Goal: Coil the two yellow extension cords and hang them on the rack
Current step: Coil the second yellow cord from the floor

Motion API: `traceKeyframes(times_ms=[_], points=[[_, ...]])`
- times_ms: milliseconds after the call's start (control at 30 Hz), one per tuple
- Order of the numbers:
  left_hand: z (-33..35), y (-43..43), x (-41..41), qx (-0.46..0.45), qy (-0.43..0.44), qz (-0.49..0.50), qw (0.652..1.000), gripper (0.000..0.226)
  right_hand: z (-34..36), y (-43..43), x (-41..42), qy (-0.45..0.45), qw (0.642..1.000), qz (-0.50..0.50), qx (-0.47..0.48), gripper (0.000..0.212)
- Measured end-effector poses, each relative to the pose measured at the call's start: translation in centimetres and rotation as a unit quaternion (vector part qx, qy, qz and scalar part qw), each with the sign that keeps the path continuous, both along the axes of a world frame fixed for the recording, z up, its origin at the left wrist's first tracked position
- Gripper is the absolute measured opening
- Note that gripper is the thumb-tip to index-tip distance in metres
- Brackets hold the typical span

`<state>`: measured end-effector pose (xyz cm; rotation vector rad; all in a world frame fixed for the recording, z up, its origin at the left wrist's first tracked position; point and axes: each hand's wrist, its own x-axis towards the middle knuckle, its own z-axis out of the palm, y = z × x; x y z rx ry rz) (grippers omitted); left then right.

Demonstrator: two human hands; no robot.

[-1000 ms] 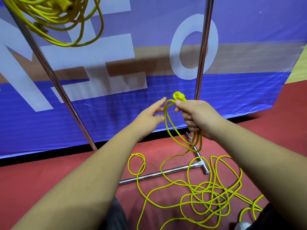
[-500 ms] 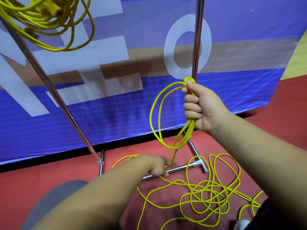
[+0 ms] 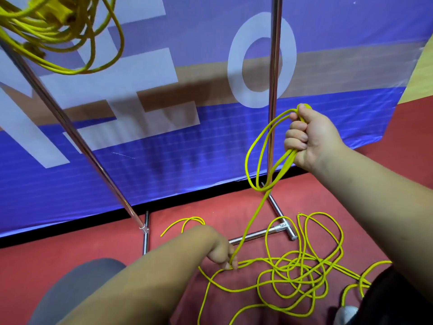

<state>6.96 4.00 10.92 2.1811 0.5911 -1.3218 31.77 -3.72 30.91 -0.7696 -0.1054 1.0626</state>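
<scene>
Fingers (image 3: 295,137) of the right hand (image 3: 315,139) clamp the cord (image 3: 285,165) loops high; the left hand (image 3: 220,253) below pinches slack, likely for another loop

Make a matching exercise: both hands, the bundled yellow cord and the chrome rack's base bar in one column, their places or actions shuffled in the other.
1. right hand
2. left hand
3. bundled yellow extension cord
4. chrome metal base bar of the rack

A. lies on the red floor
B. hangs at the top left
C. grips raised loops of the loose yellow extension cord
D. pinches a strand low near the floor

Pairs: 1-C, 2-D, 3-B, 4-A
</scene>
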Motion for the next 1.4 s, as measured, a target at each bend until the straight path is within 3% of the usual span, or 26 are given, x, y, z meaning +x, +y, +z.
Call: traceKeyframes(times_ms=[133,267,400,467,600,733,867,933,1000,1067,1167,1267,1333,1400], points=[[-0.3,-0.9,-0.6,-0.041,0.052,-0.068,0.995,0.045,-0.9,0.4,-0.2,-0.02,1.0,-0.008,-0.022,0.036],[0.2,-0.6,-1.2,0.048,0.004,-0.035,0.998,0.035,-1.1,0.5,-0.1,-0.081,0.995,-0.017,-0.05,0.035],[2.6,1.3,-1.4,0.146,-0.085,0.067,0.983,0.025,-1.0,0.3,0.7,-0.267,0.958,-0.005,-0.108,0.032],[4.4,2.1,-0.9,0.173,-0.139,0.15,0.963,0.036,-1.2,0.3,0.5,-0.362,0.923,0.019,-0.133,0.029],[8.2,3.0,0.6,0.065,-0.246,0.433,0.865,0.037,-1.6,0.4,-0.9,-0.446,0.878,0.043,-0.167,0.028],[12.2,3.5,1.7,-0.016,-0.339,0.59,0.733,0.028,-2.3,1.3,-2.5,-0.503,0.837,0.065,-0.208,0.03],[15.5,3.8,2.2,-0.121,-0.363,0.689,0.616,0.024,-3.1,1.6,-3.4,-0.543,0.808,0.089,-0.21,0.038],[16.7,3.9,1.9,-0.173,-0.366,0.698,0.591,0.026,-3.4,1.6,-4.1,-0.591,0.772,0.092,-0.213,0.046],[17.7,4.2,1.6,-0.228,-0.365,0.679,0.595,0.027,-3.7,1.5,-4.8,-0.636,0.732,0.083,-0.228,0.054],[18.3,4.6,1.4,-0.28,-0.369,0.659,0.593,0.019,-4.0,1.4,-5.4,-0.651,0.715,0.08,-0.24,0.055],[18.5,4.6,1.4,-0.312,-0.39,0.663,0.558,0.01,-4.6,1.2,-5.8,-0.626,0.742,0.096,-0.222,0.049],[18.7,4.3,1.6,-0.307,-0.413,0.685,0.516,0.004,-5.3,1.0,-5.8,-0.586,0.778,0.134,-0.182,0.03],[19.2,4.5,1.6,-0.312,-0.425,0.714,0.462,0.016,-5.6,0.7,-6.0,-0.556,0.797,0.167,-0.167,0.03],[19.7,5.0,1.3,-0.352,-0.419,0.744,0.385,0.026,-5.7,0.4,-6.6,-0.53,0.806,0.21,-0.161,0.03]])
